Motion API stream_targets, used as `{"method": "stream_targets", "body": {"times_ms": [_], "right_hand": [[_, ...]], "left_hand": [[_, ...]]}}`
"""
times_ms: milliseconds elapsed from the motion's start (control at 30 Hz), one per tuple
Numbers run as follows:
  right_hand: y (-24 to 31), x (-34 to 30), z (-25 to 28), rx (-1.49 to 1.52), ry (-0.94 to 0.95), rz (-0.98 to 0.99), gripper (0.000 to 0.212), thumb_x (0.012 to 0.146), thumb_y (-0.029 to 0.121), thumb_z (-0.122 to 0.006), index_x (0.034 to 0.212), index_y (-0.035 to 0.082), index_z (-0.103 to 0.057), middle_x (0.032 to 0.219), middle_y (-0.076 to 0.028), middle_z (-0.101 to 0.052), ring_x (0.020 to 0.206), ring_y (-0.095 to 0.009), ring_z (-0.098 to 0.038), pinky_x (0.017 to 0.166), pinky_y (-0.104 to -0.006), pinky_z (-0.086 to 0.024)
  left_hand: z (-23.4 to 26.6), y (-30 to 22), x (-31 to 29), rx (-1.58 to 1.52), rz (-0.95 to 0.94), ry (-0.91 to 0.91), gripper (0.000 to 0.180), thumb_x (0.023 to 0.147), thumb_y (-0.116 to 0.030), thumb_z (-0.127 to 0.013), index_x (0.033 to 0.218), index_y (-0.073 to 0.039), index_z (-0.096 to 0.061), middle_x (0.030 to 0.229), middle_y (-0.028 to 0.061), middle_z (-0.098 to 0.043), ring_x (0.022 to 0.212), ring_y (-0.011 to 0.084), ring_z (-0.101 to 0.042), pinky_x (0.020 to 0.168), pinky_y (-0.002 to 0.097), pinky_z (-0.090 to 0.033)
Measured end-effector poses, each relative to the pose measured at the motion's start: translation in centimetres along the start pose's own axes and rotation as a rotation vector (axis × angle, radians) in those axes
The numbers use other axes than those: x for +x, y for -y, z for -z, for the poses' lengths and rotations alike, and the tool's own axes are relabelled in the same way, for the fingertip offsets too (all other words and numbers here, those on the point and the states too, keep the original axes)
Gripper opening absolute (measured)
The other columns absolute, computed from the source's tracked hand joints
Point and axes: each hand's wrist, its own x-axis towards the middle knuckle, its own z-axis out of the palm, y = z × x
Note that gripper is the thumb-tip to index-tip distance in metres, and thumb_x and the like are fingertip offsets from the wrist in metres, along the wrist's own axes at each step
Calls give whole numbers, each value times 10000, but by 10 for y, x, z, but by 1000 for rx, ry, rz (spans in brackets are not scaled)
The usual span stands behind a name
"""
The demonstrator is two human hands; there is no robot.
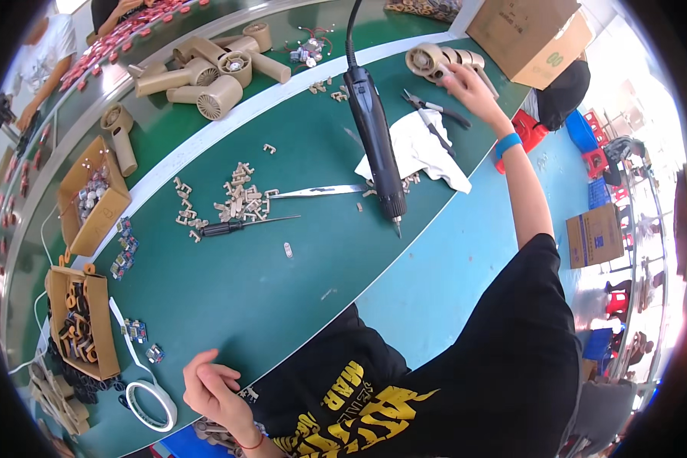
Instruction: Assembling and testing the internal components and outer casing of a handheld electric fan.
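At the table's far right, my right hand (469, 90) has its fingers closed on a beige hair dryer housing (427, 59) in a small row of them. The housing partly hides the fingertips. Down by the near edge, my left hand (217, 393) hovers over my lap with curled fingers; whatever is inside them, if anything, is hidden. A black electric screwdriver (376, 141) hangs on its cable, bit downward, over the middle of the table. Pliers (435, 107) and a white cloth (420, 149) lie near my right wrist.
Small beige clips (240, 195) are heaped beside a hand screwdriver (225, 227). Along the left stand a carton of motors (103, 217), a carton of black and beige parts (103, 328) and a tape roll (151, 404). More housings (220, 95) lie beyond the white strip; a cardboard box (523, 38) stands far right.
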Motion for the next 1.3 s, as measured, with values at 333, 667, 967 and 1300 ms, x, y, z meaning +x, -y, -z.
{"method": "stream_targets", "body": {"times_ms": [333,667,967,1300], "right_hand": [[-15,-8,-21,-435,-161,-67,372,910,298,-564,1205,71,-558,1099,-199,-623,1004,-353,-598,869,-398,-463],[6,-14,-12,93,-155,-213,414,932,346,-552,1211,42,-518,1010,-106,-648,842,-187,-651,695,-302,-526],[194,-79,-14,1304,-92,-203,531,998,348,-395,1405,16,-314,955,-75,-560,655,-110,-455,542,-233,-390],[352,-134,-132,1884,664,99,586,997,325,-382,1432,-26,-210,796,-28,-387,609,-120,-372,499,-264,-338]], "left_hand": [[-6,-4,3,28,30,-9,239,955,-94,-419,883,30,-610,502,31,-538,412,46,-419,409,194,-276],[-4,-2,8,28,3,67,233,961,-95,-425,902,25,-615,522,22,-527,431,35,-402,420,190,-267],[7,-5,12,-43,-118,127,122,850,1,-551,890,-1,-667,602,64,-595,500,122,-566,487,246,-428],[8,3,9,-54,-283,41,69,813,-4,-614,864,-22,-656,652,76,-619,512,200,-590,499,282,-450]]}}
